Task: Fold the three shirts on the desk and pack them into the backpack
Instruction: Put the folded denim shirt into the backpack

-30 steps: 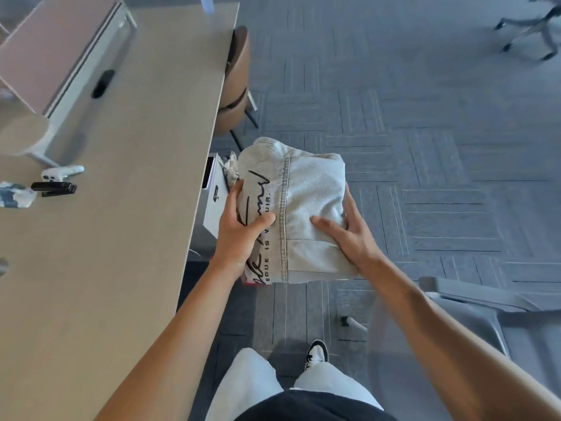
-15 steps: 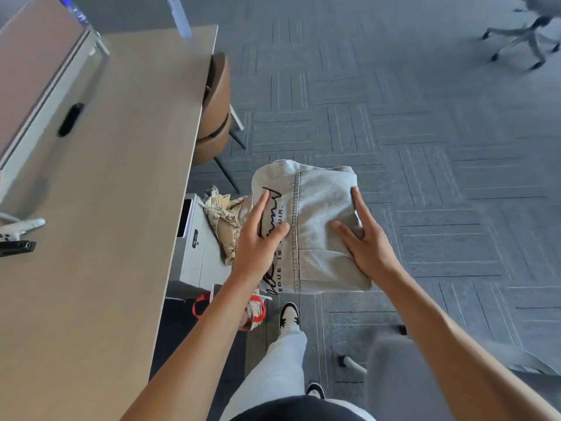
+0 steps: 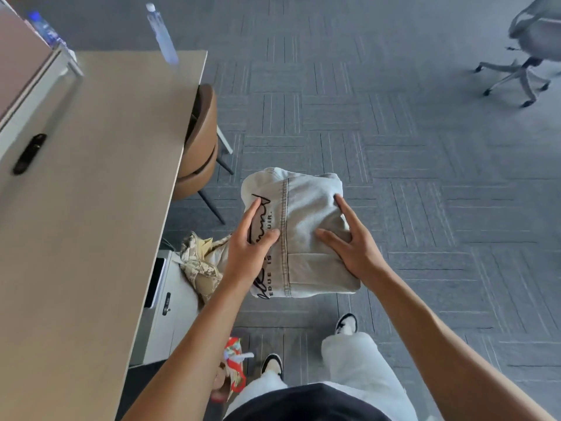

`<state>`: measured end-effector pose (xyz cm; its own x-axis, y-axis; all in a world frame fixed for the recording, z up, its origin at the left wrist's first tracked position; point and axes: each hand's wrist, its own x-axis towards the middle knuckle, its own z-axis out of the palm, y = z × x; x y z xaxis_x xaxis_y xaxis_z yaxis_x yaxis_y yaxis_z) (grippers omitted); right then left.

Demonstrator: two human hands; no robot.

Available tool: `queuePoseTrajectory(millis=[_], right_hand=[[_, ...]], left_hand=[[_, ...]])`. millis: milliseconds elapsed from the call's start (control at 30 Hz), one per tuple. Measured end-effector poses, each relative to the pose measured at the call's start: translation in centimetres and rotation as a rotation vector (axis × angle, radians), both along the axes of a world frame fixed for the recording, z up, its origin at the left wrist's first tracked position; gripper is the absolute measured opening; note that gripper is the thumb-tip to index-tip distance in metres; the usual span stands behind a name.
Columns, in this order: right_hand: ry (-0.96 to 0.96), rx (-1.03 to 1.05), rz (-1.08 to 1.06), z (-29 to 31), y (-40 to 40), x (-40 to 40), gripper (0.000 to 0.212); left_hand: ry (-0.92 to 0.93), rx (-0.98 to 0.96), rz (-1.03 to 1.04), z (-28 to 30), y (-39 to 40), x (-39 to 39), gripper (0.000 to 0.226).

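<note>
Grey folded cloth, a shirt (image 3: 306, 232) with black lettering and a stitched seam down its face, is held in the air above the carpet floor (image 3: 425, 153), off the desk (image 3: 91, 208) and to its 3 o'clock. The left hand (image 3: 252, 247) holds the shirt's left edge, index finger straight along the print and thumb pressed on top, the other fingers hidden beneath the fold, so its grip pinches the shirt. The right hand (image 3: 355, 247) takes the right edge the same way: index finger and thumb spread across the top, the rest tucked under, also pinching the shirt.

At 9 o'clock from the shirt, below the desk's edge, a camouflage-patterned bag (image 3: 197, 262) lies on a white cabinet (image 3: 170, 305); whether it is the backpack I cannot tell for sure. A red patterned bag (image 3: 235, 369) sits on the floor near the person's shoes at 6 o'clock.

On the desk, a black slot (image 3: 28, 153) shows at 9 o'clock, and a clear bottle (image 3: 161, 34) stands at the far edge at 11 o'clock. A brown chair (image 3: 200, 147) is tucked against the desk's right side. A grey office chair (image 3: 528, 50) stands well apart at 2 o'clock. The person wears light trousers (image 3: 358, 366).
</note>
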<state>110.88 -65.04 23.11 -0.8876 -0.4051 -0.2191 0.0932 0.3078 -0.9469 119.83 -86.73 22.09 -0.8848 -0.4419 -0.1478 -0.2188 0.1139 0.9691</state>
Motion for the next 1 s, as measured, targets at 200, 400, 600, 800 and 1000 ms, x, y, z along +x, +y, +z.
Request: queuePoseTrajectory(millis=[200,400,600,800,1000], right_hand=[[-0.007,0.015,0.110,-1.6,0.4,-14.3,0.085],[-0.018,0.046,0.348,-1.8,-0.1,-29.3,0.086],[-0.004,0.107,0.598,-1.6,-4.4,-39.5,0.084],[0.017,0.173,0.810,-3.7,-11.6,-44.3,0.081],[0.039,0.191,1.006,-6.5,-17.3,-46.2,0.083]], left_hand=[[0.001,0.023,0.126,-1.5,1.8,-11.5,0.069],[-0.035,0.065,0.349,-1.2,4.5,-22.4,0.070],[-0.049,0.107,0.605,-1.6,4.8,-28.5,0.070],[-0.020,0.155,0.854,-4.4,2.5,-31.7,0.068],[0.017,0.259,1.061,-7.5,1.1,-33.1,0.068]])
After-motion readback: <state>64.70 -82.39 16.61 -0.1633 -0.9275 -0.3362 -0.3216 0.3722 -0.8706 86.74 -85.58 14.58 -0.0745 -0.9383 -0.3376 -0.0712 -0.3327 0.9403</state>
